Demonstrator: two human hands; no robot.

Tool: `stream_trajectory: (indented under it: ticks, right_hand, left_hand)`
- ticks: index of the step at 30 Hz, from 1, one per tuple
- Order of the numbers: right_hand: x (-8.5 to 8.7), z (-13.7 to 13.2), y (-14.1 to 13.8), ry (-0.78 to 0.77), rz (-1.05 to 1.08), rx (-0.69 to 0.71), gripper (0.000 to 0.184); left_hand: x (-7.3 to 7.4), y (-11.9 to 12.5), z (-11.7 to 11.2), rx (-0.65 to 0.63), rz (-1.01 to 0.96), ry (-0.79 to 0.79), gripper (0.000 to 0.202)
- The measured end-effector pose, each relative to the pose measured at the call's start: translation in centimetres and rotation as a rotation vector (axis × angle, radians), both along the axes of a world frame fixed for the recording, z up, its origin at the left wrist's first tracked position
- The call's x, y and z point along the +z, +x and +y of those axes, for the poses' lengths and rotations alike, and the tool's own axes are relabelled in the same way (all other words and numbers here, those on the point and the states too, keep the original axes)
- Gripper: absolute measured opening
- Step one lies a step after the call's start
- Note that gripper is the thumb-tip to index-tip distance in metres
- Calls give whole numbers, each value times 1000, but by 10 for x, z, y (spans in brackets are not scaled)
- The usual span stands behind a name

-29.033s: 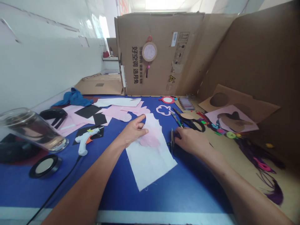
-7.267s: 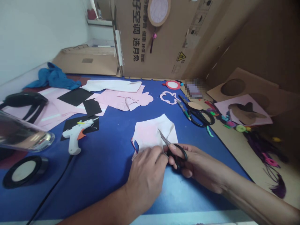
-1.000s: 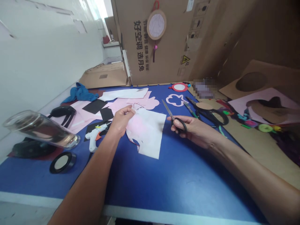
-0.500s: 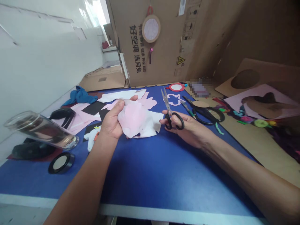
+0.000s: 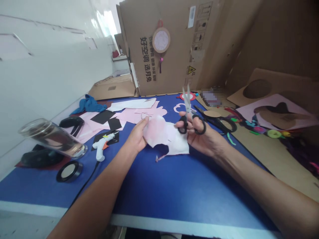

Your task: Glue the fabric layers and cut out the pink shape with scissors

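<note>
Trimming, seemingly: at frame centre my left hand (image 5: 137, 136) pinches cloth (image 5: 168, 133), right hand (image 5: 204, 137) clasps parted scissors (image 5: 188, 107); cutting would need them lowered.

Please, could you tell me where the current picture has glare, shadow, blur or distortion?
Head view: pale glare on the glossy wall, upper left; head view: deep shade on the cardboard, far right; head view: the scissors in the right hand and the pale fabric in the left hand look slightly smeared, perhaps by motion; head view: the glass leans outward, perhaps lens distortion.
</note>
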State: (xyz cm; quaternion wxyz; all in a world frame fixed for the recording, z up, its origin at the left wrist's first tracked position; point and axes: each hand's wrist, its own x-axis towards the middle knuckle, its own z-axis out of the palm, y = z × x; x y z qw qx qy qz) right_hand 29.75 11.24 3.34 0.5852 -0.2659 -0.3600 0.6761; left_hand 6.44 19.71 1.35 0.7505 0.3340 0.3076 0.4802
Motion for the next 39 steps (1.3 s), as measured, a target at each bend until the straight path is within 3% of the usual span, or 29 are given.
stream_trajectory:
  ticks: [2, 5, 8, 10, 12, 14, 16, 20, 22, 26, 29, 33, 39]
  right_hand:
    - [5, 2, 11, -11, -35, -65, 56]
    - [11, 5, 25, -8, -92, -144, 55]
    - [15, 7, 32, -4, -70, -160, 52]
    - [16, 7, 33, -23, -56, -153, 52]
    - [17, 7, 31, -42, -79, -147, 55]
    - [17, 6, 29, -47, -127, -137, 60]
    - [18, 3, 27, -42, -174, -111, 63]
    - [20, -6, 27, -5, -258, -1, 65]
    - [20, -9, 28, 13, -311, 48, 68]
    - [20, -10, 32, 43, -397, 80, 68]
    - [21, -5, 33, 51, -355, 91, 64]
    - [20, 1, 35, 16, -329, 62, 62]
    - [13, 6, 38, 23, -336, 36, 58]
  left_hand:
    - [-9, 5, -2, 87, 203, 150, 42]
    - [-12, 6, -11, -3, 636, 476, 45]
    - [-3, -3, -19, -36, 1052, 747, 37]
    - [6, -12, -20, 98, 1215, 770, 37]
    - [16, -20, -17, 274, 1257, 733, 41]
    - [22, -21, -14, 360, 1204, 697, 31]
    - [25, -15, -15, 288, 1000, 651, 27]
    - [21, 11, -32, -113, 385, 347, 58]
    - [17, 20, -40, -319, 228, 233, 71]
    - [16, 19, -44, -480, 226, 191, 67]
    - [17, 13, -42, -503, 261, 135, 53]
    - [18, 9, -41, -535, 254, 26, 50]
    - [15, 10, -41, -502, 240, 23, 43]
